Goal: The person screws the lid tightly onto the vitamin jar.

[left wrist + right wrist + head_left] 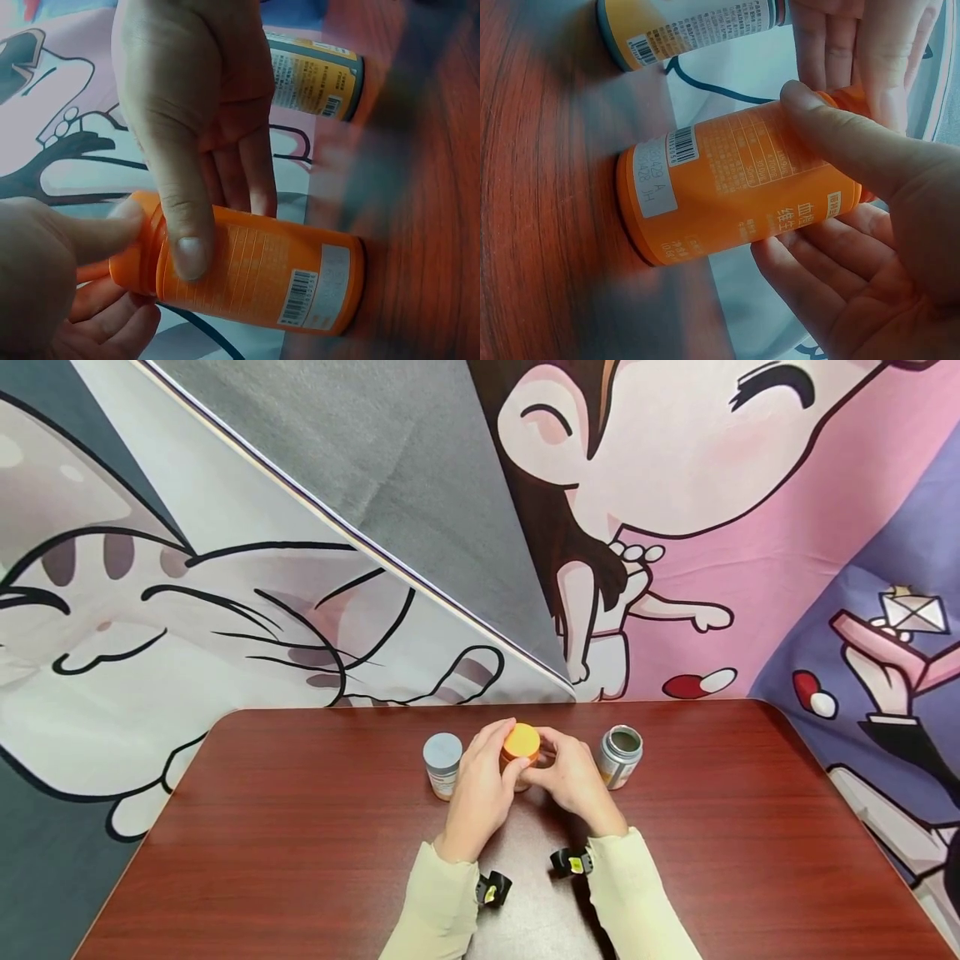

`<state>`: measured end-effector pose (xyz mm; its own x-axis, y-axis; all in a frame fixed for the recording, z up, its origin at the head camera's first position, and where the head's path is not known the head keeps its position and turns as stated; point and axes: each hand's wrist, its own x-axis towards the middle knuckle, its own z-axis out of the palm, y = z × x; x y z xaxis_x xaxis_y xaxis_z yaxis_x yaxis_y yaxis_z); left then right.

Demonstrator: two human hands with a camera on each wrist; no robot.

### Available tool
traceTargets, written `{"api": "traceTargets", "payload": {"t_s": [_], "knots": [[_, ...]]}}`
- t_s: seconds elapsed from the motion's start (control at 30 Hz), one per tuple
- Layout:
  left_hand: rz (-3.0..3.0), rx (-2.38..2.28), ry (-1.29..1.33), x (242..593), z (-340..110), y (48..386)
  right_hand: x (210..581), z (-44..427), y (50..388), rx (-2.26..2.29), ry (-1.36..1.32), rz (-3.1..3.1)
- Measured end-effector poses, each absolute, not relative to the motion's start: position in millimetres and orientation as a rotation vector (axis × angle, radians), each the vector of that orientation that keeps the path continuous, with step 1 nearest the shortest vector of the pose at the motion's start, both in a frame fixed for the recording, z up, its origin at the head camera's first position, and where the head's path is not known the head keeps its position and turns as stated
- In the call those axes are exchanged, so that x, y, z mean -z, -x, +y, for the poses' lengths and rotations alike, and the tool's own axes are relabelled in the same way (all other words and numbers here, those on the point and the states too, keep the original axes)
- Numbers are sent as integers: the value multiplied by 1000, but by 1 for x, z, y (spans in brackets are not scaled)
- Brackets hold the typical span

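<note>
An orange bottle point(255, 270) with an orange-yellow cap point(522, 741) is between the two hands, its base at the tabletop. The left hand point(480, 789) pinches the cap with thumb and fingers; in the left wrist view this hand point(45, 259) comes in from the lower left. Around the bottle's body curls the right hand point(577, 781), its thumb pressed along the side near the neck. In the right wrist view, the right hand's thumb point(855, 139) lies on the printed label of the bottle point(735, 187), with fingers under the far side.
A jar with a grey-blue lid point(442, 753) stands left of the hands. To their right is a lidless jar point(619, 758), its dark mouth visible. The reddish-brown table point(300, 827) meets a cartoon-printed backdrop point(465, 568) at its far edge.
</note>
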<state>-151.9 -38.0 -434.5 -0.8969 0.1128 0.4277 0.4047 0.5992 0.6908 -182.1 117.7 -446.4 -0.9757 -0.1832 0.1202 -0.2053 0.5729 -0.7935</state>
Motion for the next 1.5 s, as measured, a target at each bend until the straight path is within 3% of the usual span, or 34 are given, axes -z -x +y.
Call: {"api": "traceTargets", "payload": {"t_s": [0.53, 1.03, 1.5], "knots": [[-2313, 1147, 262, 445, -25, 151, 447, 117, 181, -1333, -306, -2791], [-2418, 1177, 433, 439, -39, 155, 449, 116, 182, -1439, -328, -2755], [-2263, 1264, 244, 449, -26, 153, 450, 119, 184, -1328, -350, -2765]]}}
